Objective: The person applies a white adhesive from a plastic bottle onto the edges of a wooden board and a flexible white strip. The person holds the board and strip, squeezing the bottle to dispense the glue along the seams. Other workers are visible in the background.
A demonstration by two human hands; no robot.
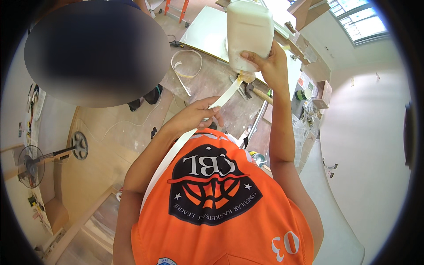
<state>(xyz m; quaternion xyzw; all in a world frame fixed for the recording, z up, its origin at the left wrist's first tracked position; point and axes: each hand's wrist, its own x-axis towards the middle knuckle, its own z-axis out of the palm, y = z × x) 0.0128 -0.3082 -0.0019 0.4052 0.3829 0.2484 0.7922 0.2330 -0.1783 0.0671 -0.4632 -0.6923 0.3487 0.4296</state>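
My right hand (270, 66) grips a translucent white plastic jug (251, 28), its thumb pressed across the jug's lower side. The jug is tipped with its mouth end down, and yellowish residue marks that end. A long narrow white strip (229, 93) is pinched between the fingers of my left hand (201, 115). From that hand the strip runs up to the jug's mouth, and its other end trails down along my left forearm. Whether liquid is flowing from the jug I cannot make out.
A large white panel (207, 33) lies beyond my hands. Near the jug is a hammer (258, 92). A curled pale strip (187, 66) lies on the dusty floor. A person stands at upper left. There are a pedestal fan (31, 165), an orange ladder (176, 9) and a green-labelled can (303, 94).
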